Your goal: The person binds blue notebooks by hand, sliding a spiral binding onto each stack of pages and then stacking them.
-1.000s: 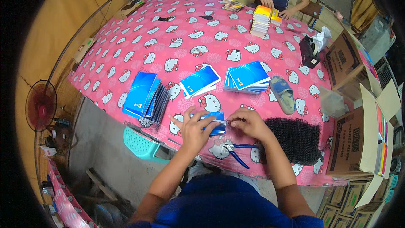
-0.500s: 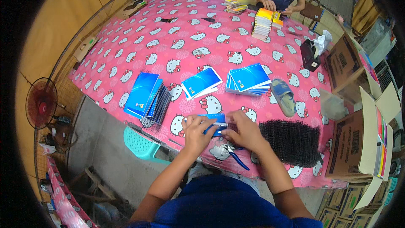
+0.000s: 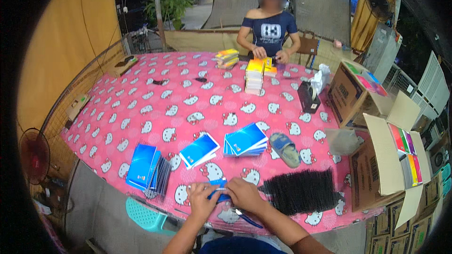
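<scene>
A small blue notebook [image 3: 217, 183] lies at the near edge of the table, mostly hidden by my two hands. My left hand [image 3: 201, 201] grips its left part, fingers bent over the cover. My right hand [image 3: 245, 194] is closed at its right edge, fingertips close to those of the left; whatever fine part they pinch is too small to make out. Blue-handled pliers [image 3: 247, 218] rest just beneath my right wrist. To the right of that wrist lies a pile of black spiral binding coils [image 3: 301, 190].
Spiral-bound blue notebooks [image 3: 142, 165] are stacked at left, with loose blue-covered sheets [image 3: 199, 150] and another stack [image 3: 246, 139] beyond my hands. A sandal [image 3: 285, 149], a tape dispenser [image 3: 309, 98] and open cartons [image 3: 376, 174] stand right. Across the table, a person [image 3: 268, 33] handles yellow notebooks [image 3: 254, 73].
My view has tilted up, so the table sits lower and the co-worker shows more fully. Both hands stay at the blue notebook; the right fingers have closed in nearer the left.
</scene>
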Tool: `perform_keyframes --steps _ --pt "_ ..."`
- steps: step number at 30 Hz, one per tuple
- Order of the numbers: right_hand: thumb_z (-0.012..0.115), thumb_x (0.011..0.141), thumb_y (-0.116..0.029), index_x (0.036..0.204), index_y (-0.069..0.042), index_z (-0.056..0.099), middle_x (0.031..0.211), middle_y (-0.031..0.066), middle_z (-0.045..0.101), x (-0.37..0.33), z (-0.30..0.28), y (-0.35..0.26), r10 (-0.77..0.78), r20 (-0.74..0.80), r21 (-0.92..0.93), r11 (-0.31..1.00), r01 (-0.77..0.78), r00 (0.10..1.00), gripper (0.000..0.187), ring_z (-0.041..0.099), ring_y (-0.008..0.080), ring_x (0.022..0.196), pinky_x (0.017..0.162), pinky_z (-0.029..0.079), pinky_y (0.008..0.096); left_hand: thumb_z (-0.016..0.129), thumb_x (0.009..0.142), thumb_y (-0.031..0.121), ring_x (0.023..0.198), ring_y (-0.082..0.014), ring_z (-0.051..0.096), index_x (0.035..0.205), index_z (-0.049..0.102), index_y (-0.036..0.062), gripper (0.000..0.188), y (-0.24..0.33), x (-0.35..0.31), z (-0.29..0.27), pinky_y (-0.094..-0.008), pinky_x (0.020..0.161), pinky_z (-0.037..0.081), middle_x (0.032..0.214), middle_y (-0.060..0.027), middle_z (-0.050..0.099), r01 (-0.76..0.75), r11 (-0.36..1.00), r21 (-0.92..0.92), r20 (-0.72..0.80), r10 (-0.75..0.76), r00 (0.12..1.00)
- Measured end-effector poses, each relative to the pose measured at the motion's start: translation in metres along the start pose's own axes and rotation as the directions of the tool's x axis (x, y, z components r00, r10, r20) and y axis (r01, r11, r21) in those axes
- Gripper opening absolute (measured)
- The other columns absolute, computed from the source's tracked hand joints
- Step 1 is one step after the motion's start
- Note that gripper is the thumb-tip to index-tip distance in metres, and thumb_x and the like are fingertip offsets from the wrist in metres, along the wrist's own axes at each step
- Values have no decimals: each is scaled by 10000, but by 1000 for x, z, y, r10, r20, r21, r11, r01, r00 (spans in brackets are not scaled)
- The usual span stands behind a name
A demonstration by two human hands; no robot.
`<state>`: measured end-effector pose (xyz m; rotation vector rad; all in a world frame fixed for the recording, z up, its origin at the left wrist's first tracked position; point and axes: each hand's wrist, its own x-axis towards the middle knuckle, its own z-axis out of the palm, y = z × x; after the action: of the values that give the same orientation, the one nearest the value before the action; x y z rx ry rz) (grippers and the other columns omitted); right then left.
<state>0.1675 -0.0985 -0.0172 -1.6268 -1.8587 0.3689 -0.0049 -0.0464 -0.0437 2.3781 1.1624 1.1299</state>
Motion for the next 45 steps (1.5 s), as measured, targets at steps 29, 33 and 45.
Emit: perform_keyframes --steps 29,33,45 --pt "731 670 -64 1010 -9 628 949 65 674 -8 -79 68 232 -46 456 870 -186 972 359 634 196 865 734 512 330 841 596 237 867 -235 561 763 705 108 251 -10 10 -3 -388 839 366 796 -41 638 -104 986 -132 35 110 993" --pt "733 614 -32 1057 -40 631 939 72 674 -13 -53 61 302 21 675 699 -237 953 454 631 180 848 741 507 327 839 595 226 865 -239 568 744 705 111 230 -8 23 0 -397 853 373 787 -42 634 -149 975 -165 88 165 982" --pt "721 597 11 1062 -43 638 897 10 666 4 -37 78 186 110 272 939 -209 976 476 612 147 850 788 502 338 821 602 166 904 -281 582 797 706 58 251 -20 19 -5 -415 866 430 849 -93 658 -66 957 -282 181 121 976"
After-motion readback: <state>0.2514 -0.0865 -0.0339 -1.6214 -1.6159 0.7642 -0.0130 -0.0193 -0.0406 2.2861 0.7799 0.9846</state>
